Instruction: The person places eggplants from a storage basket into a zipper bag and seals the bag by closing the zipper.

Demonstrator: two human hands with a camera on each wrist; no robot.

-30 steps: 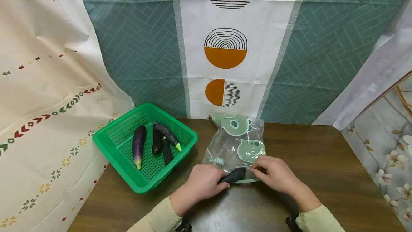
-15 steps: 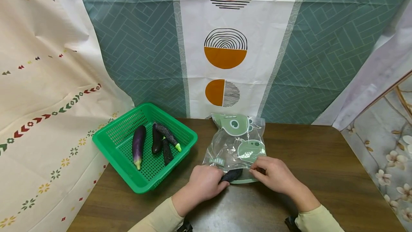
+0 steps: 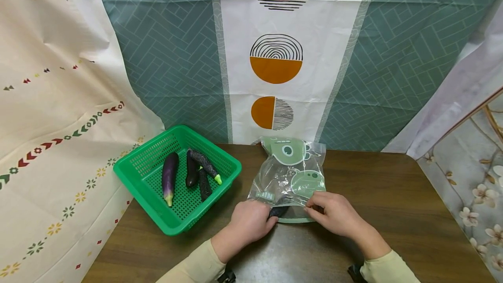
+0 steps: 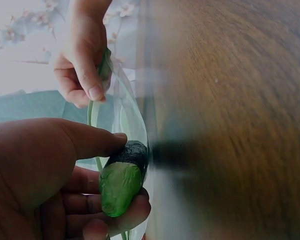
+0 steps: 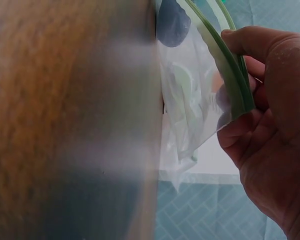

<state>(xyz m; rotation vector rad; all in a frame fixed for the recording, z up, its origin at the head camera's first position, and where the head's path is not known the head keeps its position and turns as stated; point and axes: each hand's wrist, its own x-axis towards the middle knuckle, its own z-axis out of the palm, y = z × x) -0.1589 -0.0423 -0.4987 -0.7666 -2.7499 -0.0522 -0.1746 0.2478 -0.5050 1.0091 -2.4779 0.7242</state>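
Eggplant (image 4: 124,175) with the bright green stem end is partway into a clear zip bag (image 3: 277,177), and we've got it in our left hand (image 3: 251,221), thumb on top and fingers curled underneath, gripping near the stem. So the dark body sits under the bag's see-through top layer while the green end sticks out of the mouth towards us. Our right hand (image 3: 334,214) is pinching the bag's green-trimmed lip between thumb and fingers, and the mouth gapes between our two hands. Bag's lying on the wood-look counter (image 3: 397,208), kinda wrinkled, with green cartoon faces printed on it, far end up by the patterned backdrop (image 3: 271,25).

Off to our left there's a green plastic basket (image 3: 144,201) with four more in it: a fat purple eggplant (image 3: 170,177) on its own side, then three darker ones bunched together, including a wrinkly eggplant (image 3: 203,163) with a light green tip. Both our sleeves (image 3: 194,263) are pale yellow.
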